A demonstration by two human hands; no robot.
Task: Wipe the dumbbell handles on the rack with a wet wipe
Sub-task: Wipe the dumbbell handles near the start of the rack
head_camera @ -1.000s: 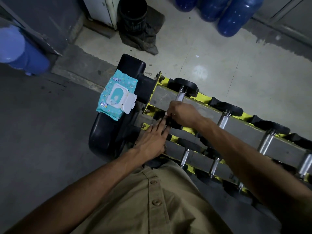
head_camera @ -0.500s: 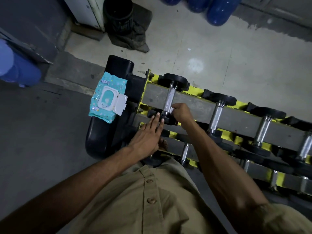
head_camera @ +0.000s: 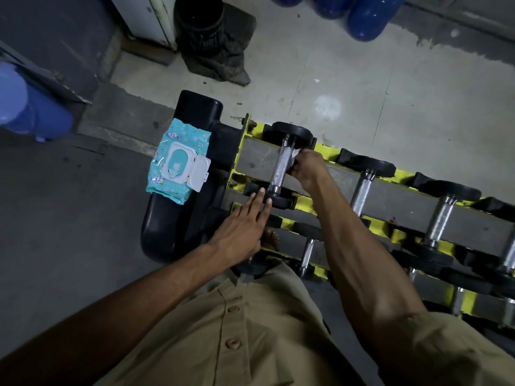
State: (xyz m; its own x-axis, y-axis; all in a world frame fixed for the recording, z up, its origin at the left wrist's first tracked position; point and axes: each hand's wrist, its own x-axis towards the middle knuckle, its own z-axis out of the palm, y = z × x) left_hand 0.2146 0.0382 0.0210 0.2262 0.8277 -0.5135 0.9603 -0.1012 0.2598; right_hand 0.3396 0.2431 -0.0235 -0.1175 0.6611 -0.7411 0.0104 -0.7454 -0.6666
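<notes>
The leftmost dumbbell on the top tier of the yellow rack (head_camera: 306,203) shows its knurled metal handle (head_camera: 281,168). My right hand (head_camera: 308,168) grips a white wet wipe (head_camera: 294,156) against the right side of that handle, near its far end. My left hand (head_camera: 245,224) lies flat with straight fingers, their tips resting on the dumbbell's near black weight (head_camera: 281,201). Other dumbbells (head_camera: 362,188) with metal handles line the rack to the right and on the lower tier.
A teal wet wipe pack (head_camera: 178,165) with its white lid open lies on a black padded bench end (head_camera: 167,232) left of the rack. A black bin (head_camera: 199,20) and blue water jugs (head_camera: 370,15) stand at the back; another jug (head_camera: 25,107) is far left.
My right hand has slid up the handle from its near end to its far end with the wipe. My left hand has stayed on the near weight.
</notes>
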